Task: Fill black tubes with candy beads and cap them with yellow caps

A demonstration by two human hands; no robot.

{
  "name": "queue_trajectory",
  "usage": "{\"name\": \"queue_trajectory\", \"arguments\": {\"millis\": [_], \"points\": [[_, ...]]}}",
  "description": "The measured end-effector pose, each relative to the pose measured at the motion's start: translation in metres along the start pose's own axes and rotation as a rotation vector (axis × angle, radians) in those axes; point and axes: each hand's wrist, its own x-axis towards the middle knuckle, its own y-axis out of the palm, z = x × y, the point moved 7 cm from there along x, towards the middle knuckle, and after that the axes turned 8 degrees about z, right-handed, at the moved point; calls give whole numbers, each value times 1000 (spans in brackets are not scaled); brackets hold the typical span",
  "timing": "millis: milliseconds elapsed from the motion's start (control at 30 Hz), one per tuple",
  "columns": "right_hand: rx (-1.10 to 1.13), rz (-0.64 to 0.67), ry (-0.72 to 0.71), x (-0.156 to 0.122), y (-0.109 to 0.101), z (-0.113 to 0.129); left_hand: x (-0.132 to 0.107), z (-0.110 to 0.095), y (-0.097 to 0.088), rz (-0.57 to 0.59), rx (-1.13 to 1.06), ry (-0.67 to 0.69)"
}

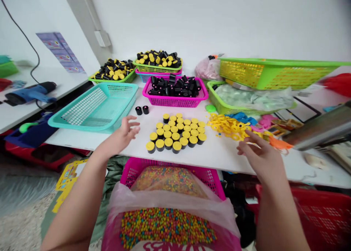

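My left hand [126, 132] hovers above the white table [131, 150], fingers apart and holding nothing, close to the front corner of a turquoise basket [79, 126]. On the other side, my right hand [256, 150] is also open, over the table just in front of a pile of yellow plastic pieces [227, 126]. Between the hands stand several black containers with yellow lids [175, 136], grouped upright. Two black containers without yellow tops [142, 110] sit apart behind them. A pink basket [175, 101] holds many more black containers [174, 86].
Below the table edge, a pink basket [127, 170] holds a plastic bag of small multicoloured balls [167, 225]. Green baskets of yellow-lidded containers [159, 59] stand at the back. Right are a stacked green basket [282, 73] and a metallic cylinder [320, 124]. A blue heat gun [33, 92] lies left.
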Motion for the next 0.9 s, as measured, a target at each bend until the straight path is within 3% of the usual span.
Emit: {"name": "queue_trajectory", "arguments": {"millis": [67, 167, 267, 367, 467, 567, 667, 767, 833, 900], "points": [[284, 85, 20, -10, 4, 4, 25, 10, -15, -180, 72, -66], [630, 181, 32, -20, 17, 11, 66, 24, -18, -343, 169, -150], [759, 225, 75, -26, 32, 17, 96, 37, -18, -372, 188, -220], [744, 243, 90, -30, 42, 23, 101, 46, -25, -325, 181, -280], [721, 237, 60, -35, 45, 30, 79, 40, -31, -282, 180, -287], [705, 262, 41, -43, 48, 46, 40, 8, -22, -222, 84, -157], [738, 388, -21, -59, 62, 82, -4, -51, 6, -82, -229, 149], [738, 676, -78, -81, 96, 124, -43, -102, 41, 72, -366, 324], [725, 746, -123, -91, 113, 140, -62, -120, 58, 79, -404, 403], [738, 712, -153, -95, 123, 145, -75, -125, 70, 67, -435, 467]]}}
